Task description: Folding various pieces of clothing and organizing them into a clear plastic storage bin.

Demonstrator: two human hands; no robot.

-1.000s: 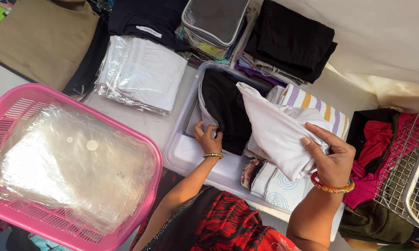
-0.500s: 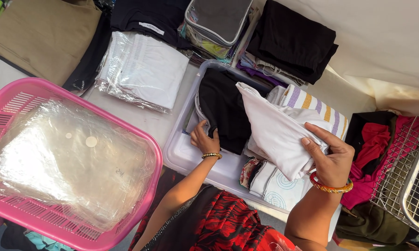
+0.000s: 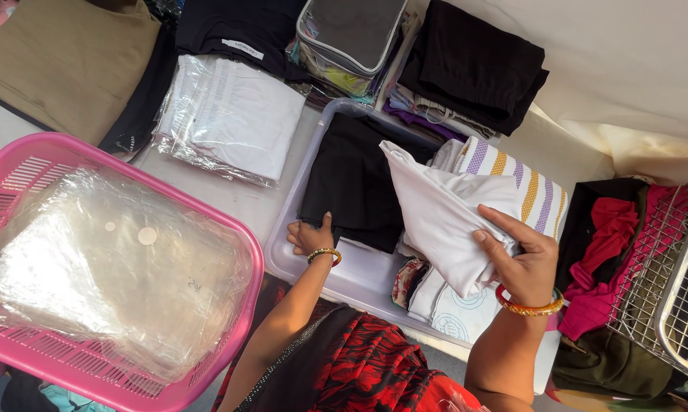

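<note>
A pale lilac plastic tray lies in front of me with folded clothes in it. My left hand grips the near edge of a folded black garment at the tray's left side, thumb on top. My right hand holds a folded white garment tilted up over a stack of folded clothes; a white cloth with purple and orange stripes lies just behind it. Both wrists wear bangles.
A pink basket filled with clear plastic bags sits at the left. White garments in a plastic wrap, a tan cloth, a zipped pouch and black clothes lie beyond. Red clothes and a wire rack are at the right.
My left hand has slid toward me along the black garment to its near edge. My right hand still holds the white garment in much the same place.
</note>
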